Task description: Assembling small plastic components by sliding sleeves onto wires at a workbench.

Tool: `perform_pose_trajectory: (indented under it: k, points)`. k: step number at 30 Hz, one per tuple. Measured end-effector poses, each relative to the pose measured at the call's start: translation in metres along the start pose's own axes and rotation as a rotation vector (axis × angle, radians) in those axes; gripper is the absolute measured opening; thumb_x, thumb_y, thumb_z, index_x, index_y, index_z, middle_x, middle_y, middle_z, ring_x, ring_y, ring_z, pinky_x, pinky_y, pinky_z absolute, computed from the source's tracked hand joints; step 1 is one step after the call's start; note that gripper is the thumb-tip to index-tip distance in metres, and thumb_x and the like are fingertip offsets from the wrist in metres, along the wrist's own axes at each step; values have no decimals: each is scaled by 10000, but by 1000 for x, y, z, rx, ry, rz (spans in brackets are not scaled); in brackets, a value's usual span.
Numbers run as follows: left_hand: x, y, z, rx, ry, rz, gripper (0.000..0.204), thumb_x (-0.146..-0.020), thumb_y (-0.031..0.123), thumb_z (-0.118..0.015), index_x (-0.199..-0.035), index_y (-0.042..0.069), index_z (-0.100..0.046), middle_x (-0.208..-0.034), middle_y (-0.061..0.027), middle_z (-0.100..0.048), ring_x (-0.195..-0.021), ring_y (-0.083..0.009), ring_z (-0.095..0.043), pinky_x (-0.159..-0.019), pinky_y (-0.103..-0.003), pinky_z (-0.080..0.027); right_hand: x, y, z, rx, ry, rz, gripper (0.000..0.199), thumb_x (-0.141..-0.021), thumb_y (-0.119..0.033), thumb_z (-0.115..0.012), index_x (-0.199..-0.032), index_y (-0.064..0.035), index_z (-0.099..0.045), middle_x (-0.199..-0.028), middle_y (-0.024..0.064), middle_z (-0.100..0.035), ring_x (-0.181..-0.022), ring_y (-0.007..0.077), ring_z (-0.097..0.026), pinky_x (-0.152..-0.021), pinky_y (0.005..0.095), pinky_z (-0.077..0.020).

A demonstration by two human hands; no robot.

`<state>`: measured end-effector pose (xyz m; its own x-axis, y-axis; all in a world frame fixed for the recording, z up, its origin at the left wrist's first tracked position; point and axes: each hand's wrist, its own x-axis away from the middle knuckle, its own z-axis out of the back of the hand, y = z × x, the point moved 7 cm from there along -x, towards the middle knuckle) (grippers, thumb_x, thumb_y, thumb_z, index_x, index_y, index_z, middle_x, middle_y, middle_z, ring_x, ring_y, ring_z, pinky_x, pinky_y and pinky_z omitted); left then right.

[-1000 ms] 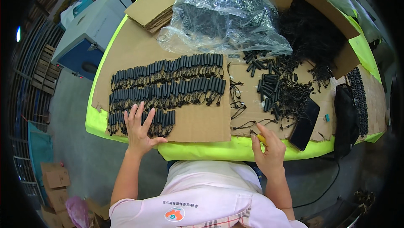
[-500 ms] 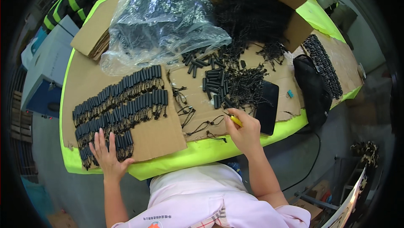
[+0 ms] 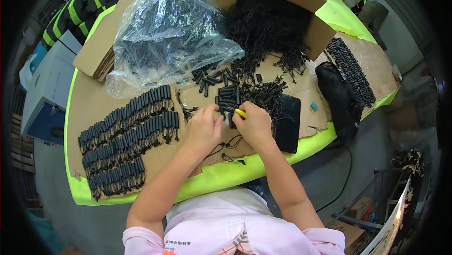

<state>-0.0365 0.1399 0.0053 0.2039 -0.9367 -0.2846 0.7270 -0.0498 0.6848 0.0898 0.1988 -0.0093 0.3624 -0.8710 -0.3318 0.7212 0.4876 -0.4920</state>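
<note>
Yellow tool: your right hand (image 3: 256,125) is closed around a small yellow tool (image 3: 240,113); only its tip shows, long axis pointing up-left toward your left hand.
Left hand: your left hand (image 3: 203,128) sits just beside the right, fingers curled at a black tube (image 3: 228,110); whether it is gripped cannot be told.
Loose tubes: a pile (image 3: 221,88) just beyond your hands, too many to count.
Finished rows: three rows of corded tubes (image 3: 127,135) on cardboard (image 3: 94,97) to your left.
Surroundings: one plastic bag (image 3: 165,38), one open box (image 3: 282,15), one dark tablet (image 3: 287,123).
</note>
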Motion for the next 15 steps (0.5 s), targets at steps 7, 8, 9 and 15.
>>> perform_pose_trajectory:
  k: [7, 8, 9, 15]
  points:
    - [-23, -7, -35, -196, -106, 31, 348, -750, 54, -523, -1090, 12, -458, -815, -255, -571, -722, -433, -581, -633, -474, -476, 28, 25, 15, -1296, -29, -497, 32, -823, -15, -563, -804, -15, -537, -726, 124, -628, -399, 28, -408, -378, 161, -321]
    - [-23, -6, -35, -202, -111, 23, 358, -748, 50, -520, -1100, 19, -468, -814, -254, -570, -720, -439, -575, -632, -480, -473, 32, 22, 13, -1371, -35, -542, 40, -815, 0, -567, -839, -16, -539, -725, 134, -624, -368, 26, -357, -355, 158, -297]
    - [-23, -6, -34, -209, -114, 18, 368, -746, 46, -517, -1111, 26, -477, -813, -253, -570, -717, -446, -569, -631, -486, -470, 35, 21, 10, -1423, -66, -542, 64, -812, -8, -578, -872, -9, -557, -730, 124, -625, -378, 32, -383, -363, 159, -306]
    - [-5, -4, -29, 509, -223, 294, 350, -760, 24, -572, -1107, 28, -522, -755, -80, -569, -580, -169, -571, -542, -300, -490, 61, 9, 16, -1303, -106, -577, 113, -807, -74, -631, -893, -3, -608, -699, 23, -610, -506, 33, -471, -440, 160, -351]
